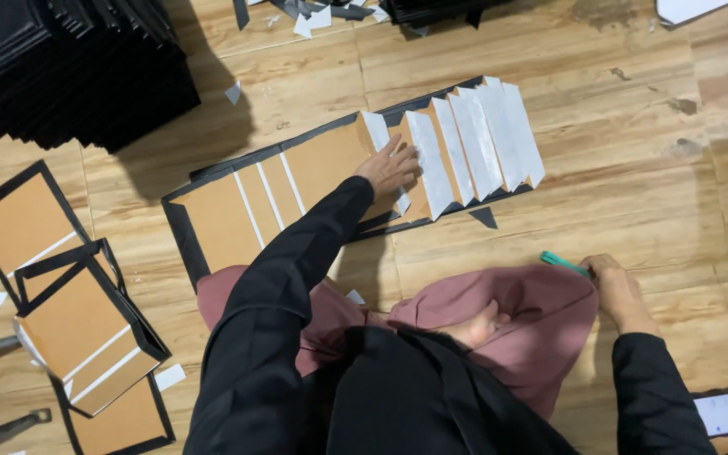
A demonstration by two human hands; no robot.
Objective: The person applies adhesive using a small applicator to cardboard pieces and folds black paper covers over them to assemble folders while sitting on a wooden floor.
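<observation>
Brown card sheets (313, 173) lie under the flat left hand (389, 168).

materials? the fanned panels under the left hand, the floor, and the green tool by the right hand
Fanned panels: look like brown cardboard, matte, edged in black paper or cloth, with glossy white strips, probably tape liner. Floor: wood or wood-look laminate, grain and plank seams visible, scuffed. Green tool: likely plastic, smooth; mostly hidden by the right hand. Left hand presses the panels.
</observation>
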